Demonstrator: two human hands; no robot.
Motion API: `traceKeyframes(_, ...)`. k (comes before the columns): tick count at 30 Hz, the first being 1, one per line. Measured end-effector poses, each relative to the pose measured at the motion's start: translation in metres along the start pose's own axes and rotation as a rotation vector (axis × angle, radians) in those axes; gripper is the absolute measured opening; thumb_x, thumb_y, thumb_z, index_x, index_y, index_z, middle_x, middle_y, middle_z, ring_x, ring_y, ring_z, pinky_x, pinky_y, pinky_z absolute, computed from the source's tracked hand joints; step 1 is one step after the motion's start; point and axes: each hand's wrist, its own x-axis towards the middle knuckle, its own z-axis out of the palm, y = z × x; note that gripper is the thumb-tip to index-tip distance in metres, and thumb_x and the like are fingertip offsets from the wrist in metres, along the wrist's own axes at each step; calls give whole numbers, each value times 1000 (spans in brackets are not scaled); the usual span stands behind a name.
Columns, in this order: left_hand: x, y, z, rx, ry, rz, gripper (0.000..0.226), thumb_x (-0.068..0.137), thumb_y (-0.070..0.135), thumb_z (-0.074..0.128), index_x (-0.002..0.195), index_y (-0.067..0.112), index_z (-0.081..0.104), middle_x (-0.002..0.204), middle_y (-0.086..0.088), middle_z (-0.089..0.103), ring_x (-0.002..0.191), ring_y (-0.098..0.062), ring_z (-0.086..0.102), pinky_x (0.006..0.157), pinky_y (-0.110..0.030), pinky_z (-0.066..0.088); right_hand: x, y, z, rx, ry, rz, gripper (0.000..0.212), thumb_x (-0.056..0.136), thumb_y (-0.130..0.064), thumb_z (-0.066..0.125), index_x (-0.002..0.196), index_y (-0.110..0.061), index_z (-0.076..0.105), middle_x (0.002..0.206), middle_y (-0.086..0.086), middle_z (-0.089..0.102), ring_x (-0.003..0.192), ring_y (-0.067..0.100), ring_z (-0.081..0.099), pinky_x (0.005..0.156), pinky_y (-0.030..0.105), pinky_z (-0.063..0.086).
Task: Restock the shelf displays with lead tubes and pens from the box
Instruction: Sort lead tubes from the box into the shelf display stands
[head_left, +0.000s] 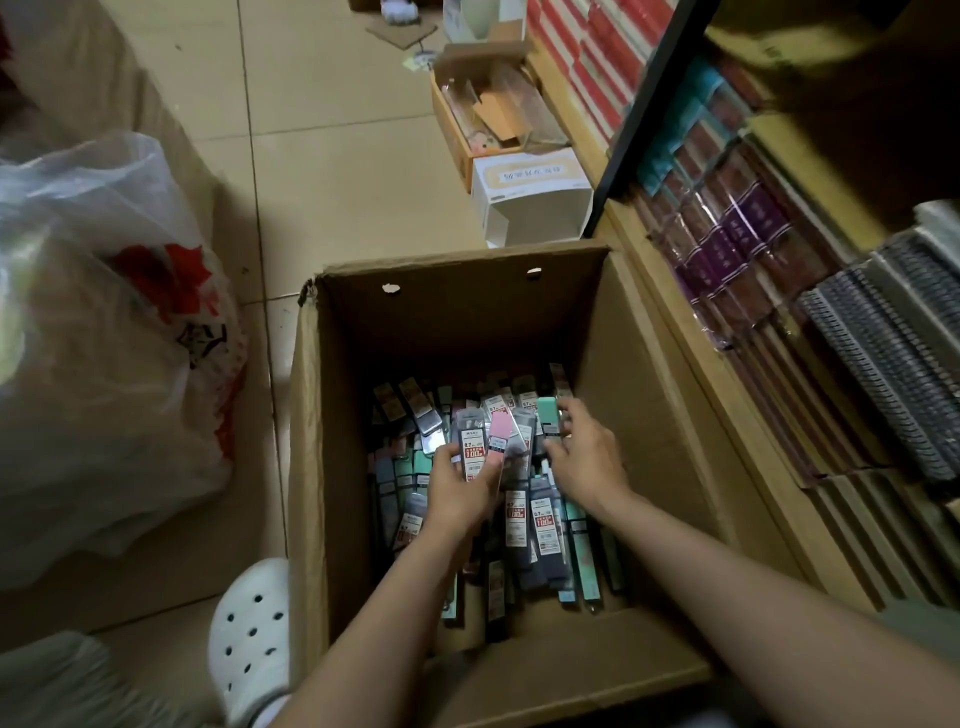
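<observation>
A tall open cardboard box (332, 415) stands on the floor, its bottom covered with several flat packets of lead tubes (540, 525) in grey, teal and pink. Both my arms reach down into it. My left hand (460, 491) grips a fanned bunch of lead tube packets (491, 441), labels facing up. My right hand (587, 457) is just to the right of that bunch, fingers curled around a teal packet (548, 415).
A wooden shelf unit (727, 374) with rows of notebooks and spiral pads runs along the right. Small open boxes (530, 192) sit on the floor behind the big box. A plastic bag (104, 332) bulges at the left, and a white clog (252, 634) stands beside the box.
</observation>
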Motion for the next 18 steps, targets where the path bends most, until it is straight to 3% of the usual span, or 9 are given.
traceKeyframes(2, -7, 18, 1, -42, -54, 41, 37, 92, 27, 64, 121, 16, 46, 106, -13, 68, 80, -21, 67, 54, -28, 50, -4, -14, -21, 24, -32, -68, 38, 92, -10, 61, 126, -23, 49, 107, 1, 63, 95, 20, 63, 71, 27, 49)
traceKeyframes(4, -16, 43, 0, -74, -126, 78, 40, 91, 25, 65, 123, 13, 45, 105, -12, 66, 76, -16, 66, 52, -26, 51, -9, -32, -48, 38, -69, -97, 49, 90, -13, 66, 132, -26, 44, 103, 1, 61, 93, 21, 64, 65, 24, 48)
traceKeyframes(7, -35, 90, -4, -54, -244, 147, 40, 93, 21, 63, 125, 5, 46, 98, -12, 61, 69, -15, 62, 51, -26, 52, -25, -68, -99, 147, -99, -130, 73, 86, -11, 71, 142, -33, 30, 102, 11, 61, 89, 26, 67, 65, 34, 59)
traceKeyframes(9, -51, 126, -8, 2, -301, 205, 33, 94, 20, 60, 122, 7, 48, 94, -11, 61, 64, -13, 61, 48, -24, 51, -41, -90, -136, 184, -81, -197, 69, 85, -7, 72, 139, -28, 34, 103, 17, 63, 92, 29, 68, 77, 47, 59)
traceKeyframes(11, -69, 162, -9, 71, -357, 293, 26, 96, 18, 58, 118, 10, 48, 88, -10, 62, 55, -8, 63, 43, -22, 48, -61, -108, -174, 206, -55, -256, 63, 84, -6, 72, 134, -24, 38, 104, 19, 65, 95, 31, 68, 80, 50, 59)
traceKeyframes(13, -88, 194, -7, 133, -446, 383, 21, 97, 18, 56, 115, 10, 50, 84, -10, 60, 53, -6, 62, 42, -21, 46, -80, -123, -206, 254, -20, -296, 58, 85, -4, 70, 131, -23, 39, 101, 18, 66, 92, 30, 69, 74, 47, 60)
traceKeyframes(15, -107, 220, 1, 184, -535, 456, 15, 96, 18, 57, 110, 15, 51, 88, -10, 61, 62, -10, 62, 47, -22, 47, -97, -131, -233, 300, 49, -333, 51, 87, -3, 68, 124, -23, 41, 95, 12, 67, 85, 24, 70, 68, 43, 62)
traceKeyframes(18, -133, 246, 25, 194, -637, 543, 22, 96, 20, 57, 117, 15, 52, 94, -10, 63, 68, -11, 63, 53, -25, 49, -114, -134, -268, 319, 188, -360, 44, 87, -5, 68, 118, -25, 45, 94, 3, 65, 74, 10, 71, 53, 26, 58)
